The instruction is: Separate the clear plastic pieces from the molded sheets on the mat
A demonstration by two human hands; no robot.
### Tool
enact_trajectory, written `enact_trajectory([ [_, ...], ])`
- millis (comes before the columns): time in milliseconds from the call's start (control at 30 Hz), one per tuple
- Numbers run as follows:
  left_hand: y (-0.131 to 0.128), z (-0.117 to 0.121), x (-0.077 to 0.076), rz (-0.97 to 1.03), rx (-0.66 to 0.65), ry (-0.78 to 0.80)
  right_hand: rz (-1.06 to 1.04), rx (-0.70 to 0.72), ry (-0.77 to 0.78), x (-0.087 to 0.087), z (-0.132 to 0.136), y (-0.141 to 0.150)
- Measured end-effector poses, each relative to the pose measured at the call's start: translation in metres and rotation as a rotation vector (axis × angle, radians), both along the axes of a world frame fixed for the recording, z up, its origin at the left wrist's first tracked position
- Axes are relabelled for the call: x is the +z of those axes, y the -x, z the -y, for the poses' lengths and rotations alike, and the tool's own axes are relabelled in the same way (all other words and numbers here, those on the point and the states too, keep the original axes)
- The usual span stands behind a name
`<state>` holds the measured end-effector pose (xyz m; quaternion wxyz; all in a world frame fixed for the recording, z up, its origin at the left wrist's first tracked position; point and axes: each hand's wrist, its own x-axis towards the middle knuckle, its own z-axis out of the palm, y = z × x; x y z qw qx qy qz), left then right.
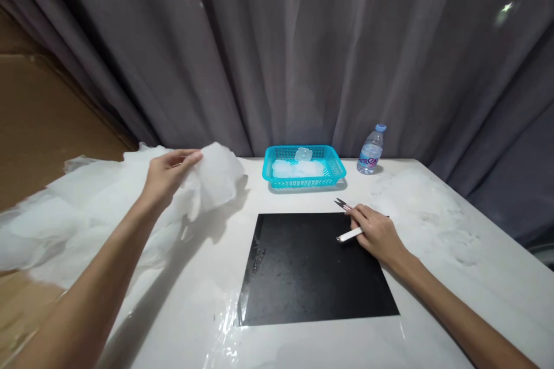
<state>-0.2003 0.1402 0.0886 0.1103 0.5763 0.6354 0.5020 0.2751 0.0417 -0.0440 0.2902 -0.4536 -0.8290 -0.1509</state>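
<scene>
My left hand (171, 172) pinches the edge of a thin white translucent sheet (219, 176), raised above the table at the left. Below and behind it lies a big loose pile of similar white sheets (99, 196). Over the right edge of a black board (311, 277), my right hand (375, 232) is closed around two tools. A pair of small pointed snips (341, 204) sticks out past its fingertips, blades slightly apart. Lower in the same hand is a white stick-like tool (350, 235) with a small dark tip; its exact kind is unclear.
A turquoise plastic basket (305, 183) at the back holds several small white cut pieces (298, 169). To its right stands a water bottle (371, 150). Thin white scraps (426, 202) are spread at the table's right. A grey curtain (294, 57) hangs behind; brown cardboard (38, 109) is at the left.
</scene>
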Motion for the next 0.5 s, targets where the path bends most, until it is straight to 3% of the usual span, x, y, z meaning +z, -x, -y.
enact_trajectory([
  [133, -0.026, 0.004, 0.030, 0.191, -0.089, -0.065, 0.002, 0.032, 0.005, 0.002, 0.002, 0.003],
  [233, -0.050, 0.024, 0.047, 0.219, -0.181, -0.037, -0.039, 0.060, 0.005, 0.006, 0.007, 0.010],
  [367, -0.082, 0.054, 0.058, 0.171, -0.410, 0.143, -0.182, 0.152, 0.040, 0.016, 0.020, 0.037],
  [500, -0.105, 0.062, 0.064, 0.023, -0.597, 0.314, -0.174, 0.182, -0.002, 0.036, 0.019, 0.079],
])
